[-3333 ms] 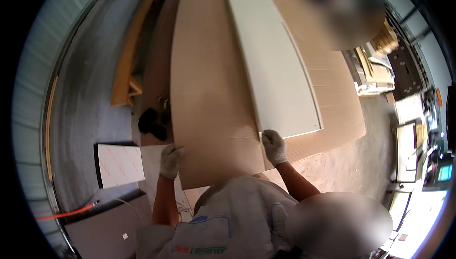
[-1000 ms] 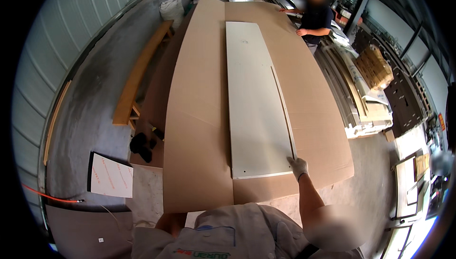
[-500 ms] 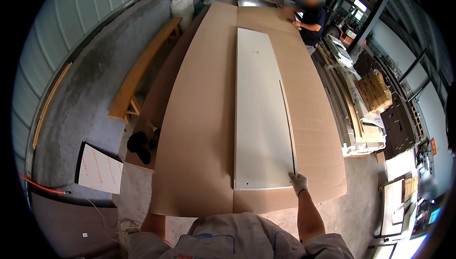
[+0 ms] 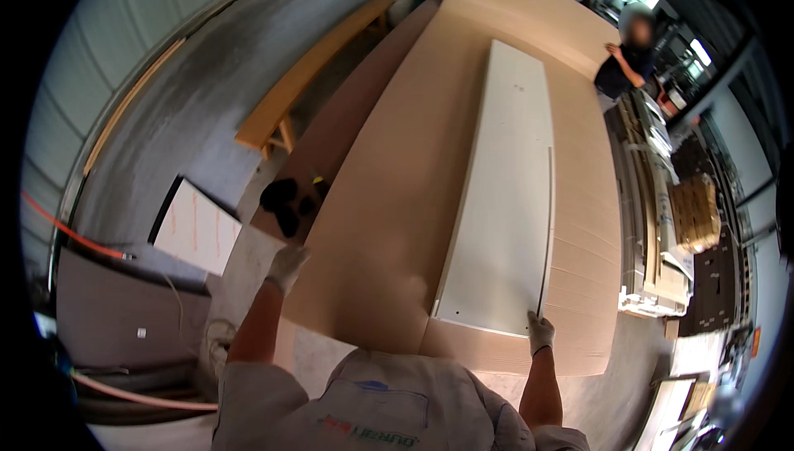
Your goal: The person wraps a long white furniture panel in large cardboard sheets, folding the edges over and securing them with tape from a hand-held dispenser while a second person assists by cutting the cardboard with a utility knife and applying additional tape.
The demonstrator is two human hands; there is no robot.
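A long white panel [image 4: 506,186] with a groove near its right side lies on a large sheet of brown cardboard [image 4: 389,203]. My gloved right hand [image 4: 540,333] is closed around the panel's near right corner. Beside the cardboard's near left edge is my gloved left hand [image 4: 288,267]; motion smears its fingers, and whether they grip the edge cannot be made out. At the far right, a co-worker [image 4: 626,58] in a dark top has a hand by the cardboard's far end, which stands folded up.
Left of the cardboard are a wooden bench [image 4: 310,79], dark items [image 4: 284,205] on a brown board, and a white sheet [image 4: 197,226] on the floor. Stacked boards [image 4: 649,219] and a wrapped carton [image 4: 693,213] stand along the right. An orange hose [image 4: 78,232] runs by the wall.
My left hand has risen into view at the cardboard's left edge. The cardboard's far end has gone from flat to upright beside the co-worker. My right hand stays on the panel's corner.
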